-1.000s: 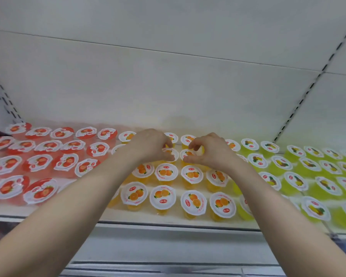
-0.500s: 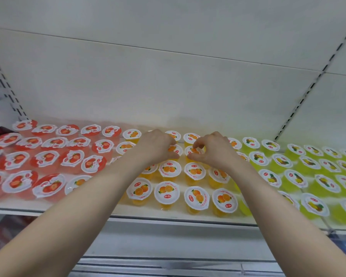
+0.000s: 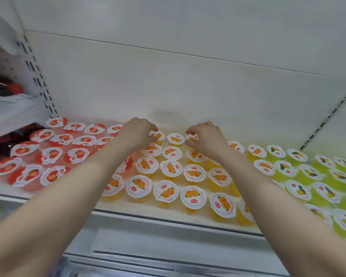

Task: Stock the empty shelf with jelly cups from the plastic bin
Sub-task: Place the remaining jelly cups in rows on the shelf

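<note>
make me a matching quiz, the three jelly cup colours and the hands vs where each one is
Column one:
1 red jelly cups
2 orange jelly cups
3 green jelly cups
4 left hand and right hand

Column two:
A right part of the shelf
B reaching to the back row, fingers curled
C left part
D middle part

Pairs: 1-C, 2-D, 3-A, 4-B

White slotted upright (image 3: pixel 36 76) stands far left. Left of it: perforated panel (image 3: pixel 0 62), neighbouring white shelf (image 3: pixel 12 112) w/ dark red items (image 3: pixel 4 87) on top. Right of it: plain white back panel (image 3: pixel 168 86).
</note>
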Motion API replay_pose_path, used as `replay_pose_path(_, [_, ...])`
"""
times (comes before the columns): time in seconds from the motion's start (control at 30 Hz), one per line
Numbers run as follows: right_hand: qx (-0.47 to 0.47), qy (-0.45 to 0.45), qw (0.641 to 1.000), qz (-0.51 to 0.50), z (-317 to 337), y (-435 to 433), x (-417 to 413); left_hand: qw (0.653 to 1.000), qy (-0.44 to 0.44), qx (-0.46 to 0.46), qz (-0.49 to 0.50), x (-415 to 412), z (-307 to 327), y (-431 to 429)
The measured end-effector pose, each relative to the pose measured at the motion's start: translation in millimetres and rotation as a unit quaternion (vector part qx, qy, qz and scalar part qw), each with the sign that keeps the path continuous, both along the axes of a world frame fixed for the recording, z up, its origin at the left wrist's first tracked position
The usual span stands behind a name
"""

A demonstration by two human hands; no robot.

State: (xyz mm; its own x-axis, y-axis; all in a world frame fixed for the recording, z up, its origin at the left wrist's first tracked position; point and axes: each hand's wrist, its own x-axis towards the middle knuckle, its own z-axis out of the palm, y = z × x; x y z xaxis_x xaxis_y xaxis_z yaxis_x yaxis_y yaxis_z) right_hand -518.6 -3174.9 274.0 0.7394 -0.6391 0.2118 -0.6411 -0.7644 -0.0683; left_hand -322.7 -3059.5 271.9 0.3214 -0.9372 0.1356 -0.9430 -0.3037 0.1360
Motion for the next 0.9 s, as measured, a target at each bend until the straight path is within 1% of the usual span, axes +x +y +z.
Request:
replay_pose_path(0.2, [0.021,0.029,0.999,-0.011,-8.2,1.5,36.0,1.000,0.023,0.007,-0.018,6.1,-6.0,-4.4])
replay_pose_path(0.4, [0.044,0.026,0.998,-0.022,-9.0,1.4,45.1,0.999,0.037,0.008,-0.026,11.4,-11.5,-10.3])
replay_pose_path(0.6, [0.031,0.026,0.999,-0.033,-12.0,2.7,51.4,0.998,0.053,-0.009,-0.030,19.6,-17.2,-18.3])
replay_pose_path(0.7, [0.028,0.006,0.999,-0.044,-14.6,5.6,53.1,0.998,0.055,-0.010,-0.035,22.1,-18.0,-18.7])
replay_pose_path(0.8, [0.033,0.002,0.998,-0.050,-15.6,6.5,51.4,0.998,0.046,-0.018,-0.045,23.8,-17.9,-14.9])
replay_pose_path(0.9, [0.017,-0.001,0.999,-0.046,-14.1,10.2,43.8,0.997,0.034,-0.022,-0.060,24.6,-15.4,-6.2])
